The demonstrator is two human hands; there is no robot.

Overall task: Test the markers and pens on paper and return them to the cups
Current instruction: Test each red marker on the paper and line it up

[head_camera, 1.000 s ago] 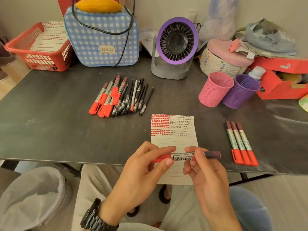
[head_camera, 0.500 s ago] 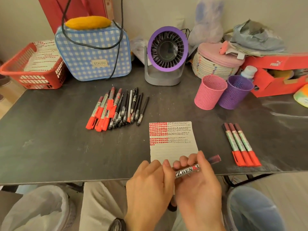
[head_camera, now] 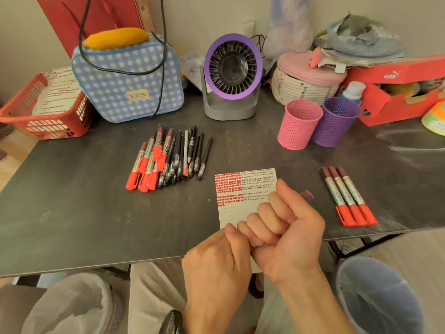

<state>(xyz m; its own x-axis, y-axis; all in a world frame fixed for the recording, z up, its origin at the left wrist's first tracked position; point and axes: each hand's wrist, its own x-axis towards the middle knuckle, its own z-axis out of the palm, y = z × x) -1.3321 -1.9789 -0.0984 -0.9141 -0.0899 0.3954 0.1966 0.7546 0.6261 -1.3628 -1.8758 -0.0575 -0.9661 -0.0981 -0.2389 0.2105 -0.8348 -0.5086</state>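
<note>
At the near edge of the dark grey tabletop (head_camera: 72, 213), a red permanent marker with a dark maroon end (head_camera: 307, 195) is enclosed in the right hand (head_camera: 284, 227), whose fingers are curled tight around the barrel so that only the blurred maroon end pokes out past the knuckles. Touching it, the left hand (head_camera: 216, 263) is also closed, its thumb and fingertips pressed against the right hand's fingers; what its grip holds is hidden. Both hands hover over the lower part of a lined white paper sheet (head_camera: 240, 201), whose upper rows are filled with red blotches and small black scribbles.

Right of the sheet, three red-capped markers (head_camera: 346, 196) lie side by side, touching. Left of it and farther back lies a loose heap of red markers and black pens (head_camera: 168, 160). Behind the three markers, a pink perforated cup (head_camera: 298, 127) and a purple perforated cup (head_camera: 336, 121) stand upright, touching each other. A purple-rimmed desk fan (head_camera: 232, 75) and a blue checked bag (head_camera: 127, 78) stand along the back.
</note>
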